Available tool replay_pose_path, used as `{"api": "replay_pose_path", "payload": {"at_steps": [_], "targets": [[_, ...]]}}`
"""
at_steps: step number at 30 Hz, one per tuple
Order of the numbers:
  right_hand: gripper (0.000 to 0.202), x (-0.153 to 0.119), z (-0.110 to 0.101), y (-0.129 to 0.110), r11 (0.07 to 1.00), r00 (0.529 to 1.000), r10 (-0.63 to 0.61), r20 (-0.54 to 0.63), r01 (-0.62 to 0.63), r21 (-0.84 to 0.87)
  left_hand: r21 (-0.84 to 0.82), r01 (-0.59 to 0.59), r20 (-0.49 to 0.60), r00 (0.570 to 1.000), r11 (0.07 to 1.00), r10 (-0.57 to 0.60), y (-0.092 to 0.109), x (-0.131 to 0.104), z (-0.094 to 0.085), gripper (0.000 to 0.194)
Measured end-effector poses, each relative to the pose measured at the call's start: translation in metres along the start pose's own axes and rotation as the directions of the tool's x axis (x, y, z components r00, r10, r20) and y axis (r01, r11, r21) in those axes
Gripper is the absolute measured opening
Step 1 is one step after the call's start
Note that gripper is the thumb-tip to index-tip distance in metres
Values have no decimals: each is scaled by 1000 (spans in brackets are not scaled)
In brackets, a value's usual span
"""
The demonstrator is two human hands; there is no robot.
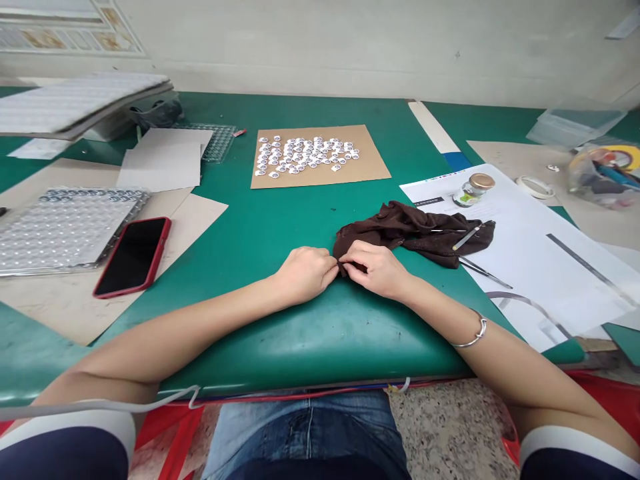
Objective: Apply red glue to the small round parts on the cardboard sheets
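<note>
At frame centre, the left hand (306, 275) and right hand (377, 268) pinch the brown cloth's (365, 233) edge, apparently working it; the next move likely requires steady, close grips.

Blue jeans (355, 427) show faded patches and a central seam. Left of the jeans is a short navy sleeve (65, 455) edged with a broad white band; right of them are a matching sleeve (575, 465) and a slim silver bangle (483, 327).

No legible text or numbers anywhere
</note>
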State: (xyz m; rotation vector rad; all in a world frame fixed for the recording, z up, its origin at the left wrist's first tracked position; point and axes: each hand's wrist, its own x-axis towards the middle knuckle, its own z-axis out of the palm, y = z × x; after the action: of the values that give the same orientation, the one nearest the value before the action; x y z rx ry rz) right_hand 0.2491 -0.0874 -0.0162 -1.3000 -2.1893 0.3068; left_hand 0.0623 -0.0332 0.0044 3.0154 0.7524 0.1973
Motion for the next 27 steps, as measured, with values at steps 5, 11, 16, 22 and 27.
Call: {"api": "replay_pose_path", "payload": {"at_steps": [5,11,16,22,27], "targets": [[15,0,3,-8,989,995,95,24,-91,-120,75,-65,-33,997,995,68,2,-2,6,32],[9,0,7,-1,993,996,88,25,-86,-87,136,-136,-64,987,981,145,2,-3,10,30],[13,1,0,22,987,983,161,-91,-162,-7,129,-59,-88,994,990,71,-11,-3,9,34],[14,2,2,15,990,996,73,-59,-65,124,128,-75,-108,990,989,89,-10,-3,12,31],[14,-2,9,1,996,998,57,21,-56,-69,125,-90,-140,984,988,108,-4,-4,15,27]]}}
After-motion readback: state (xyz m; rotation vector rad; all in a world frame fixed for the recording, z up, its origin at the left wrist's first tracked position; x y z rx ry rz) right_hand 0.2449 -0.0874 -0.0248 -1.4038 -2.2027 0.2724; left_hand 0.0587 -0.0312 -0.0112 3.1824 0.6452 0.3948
